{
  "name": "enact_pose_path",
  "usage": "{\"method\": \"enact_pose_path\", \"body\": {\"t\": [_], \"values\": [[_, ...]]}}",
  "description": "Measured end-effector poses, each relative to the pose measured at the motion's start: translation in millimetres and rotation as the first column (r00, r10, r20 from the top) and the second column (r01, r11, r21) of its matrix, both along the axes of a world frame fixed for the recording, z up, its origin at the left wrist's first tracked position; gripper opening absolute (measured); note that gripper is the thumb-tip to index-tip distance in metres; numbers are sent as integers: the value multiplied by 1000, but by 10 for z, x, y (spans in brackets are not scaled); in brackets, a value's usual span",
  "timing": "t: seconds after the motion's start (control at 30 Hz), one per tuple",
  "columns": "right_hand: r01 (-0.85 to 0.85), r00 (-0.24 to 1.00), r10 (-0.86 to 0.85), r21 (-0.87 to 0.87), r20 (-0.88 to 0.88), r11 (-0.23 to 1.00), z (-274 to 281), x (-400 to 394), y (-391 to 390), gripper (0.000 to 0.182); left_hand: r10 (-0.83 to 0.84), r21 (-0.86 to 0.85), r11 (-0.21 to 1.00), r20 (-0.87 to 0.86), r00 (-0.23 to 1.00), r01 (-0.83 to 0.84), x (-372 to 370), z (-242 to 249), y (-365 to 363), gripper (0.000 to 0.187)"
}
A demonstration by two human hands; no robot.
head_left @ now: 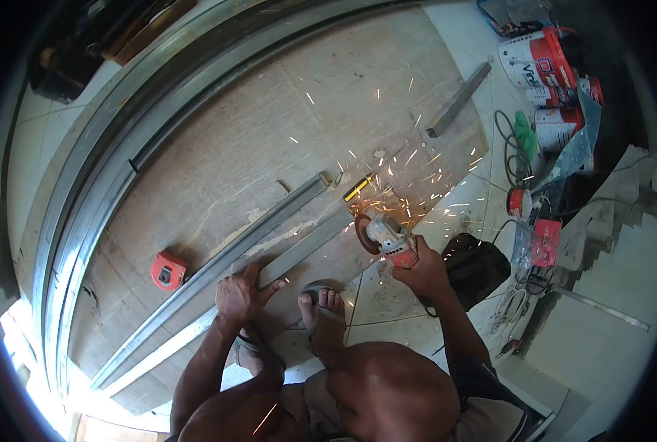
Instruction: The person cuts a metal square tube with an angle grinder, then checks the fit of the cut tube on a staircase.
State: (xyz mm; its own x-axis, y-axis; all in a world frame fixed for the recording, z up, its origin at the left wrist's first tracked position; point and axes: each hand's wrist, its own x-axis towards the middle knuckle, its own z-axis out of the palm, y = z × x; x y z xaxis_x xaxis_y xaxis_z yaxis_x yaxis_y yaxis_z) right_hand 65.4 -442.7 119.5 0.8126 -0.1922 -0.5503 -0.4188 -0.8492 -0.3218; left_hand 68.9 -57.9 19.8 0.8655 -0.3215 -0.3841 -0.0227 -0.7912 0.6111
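Observation:
My right hand [423, 271] grips an angle grinder [391, 239], its disc at the end of a metal profile [310, 248]. Bright sparks fly from that contact. Lower left, my left hand [240, 293] is closed on the same profile, thumb and fingers along its sides. Parallel to it lies a second metal profile [269, 216]. A yellow-and-black tool [358, 188], too small to identify, rests just beyond the grinder. To the left of my left hand is a red tape measure [168, 271]. My sandalled foot [322, 313] stands beside the profile, between my hands.
A wooden board [255, 132] lies under the work, with long metal profiles [93, 195] along its left side. A short metal piece [457, 101] is at upper right. Paint buckets [535, 62], cables [511, 151] and a black bag [476, 271] stand or lie to the right.

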Motion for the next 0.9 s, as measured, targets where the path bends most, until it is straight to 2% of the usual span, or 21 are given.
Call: {"method": "enact_pose_path", "body": {"t": [0.13, 0.27, 0.47, 0.63, 0.77, 0.83, 0.9], "values": [[36, 999, -34, -86, 22, 996, 69, -45, -55, 63, 23, -78, 997, 10, 1000, -22, 23, -5, -10, 58], [70, 998, -70, -26, 6, 997, 69, -5, -60, 63, -12, -37, 999, -32, 999, 11, 28, -2, -11, 58], [47, 999, -46, 51, -25, 998, 16, 68, -61, 65, -16, -29, 999, 24, 1000, 17, 39, -14, -17, 58], [82, 996, -77, 135, -41, 987, -73, 49, -86, 67, 0, -26, 1000, -64, 998, -2, 41, -3, -14, 60], [12, 997, -11, 12, -81, 1000, 5, 123, -89, 68, -5, -18, 1000, -45, 999, 4, 4, -52, -11, 61], [-19, 996, 14, -45, -92, 999, 92, 173, -98, 68, 10, -61, 998, 69, 998, -5, 5, -82, -12, 62], [14, 989, -23, -68, -144, 998, 127, 161, -132, 66, -1, -37, 999, 26, 1000, 2, 13, -67, 1, 62]]}}
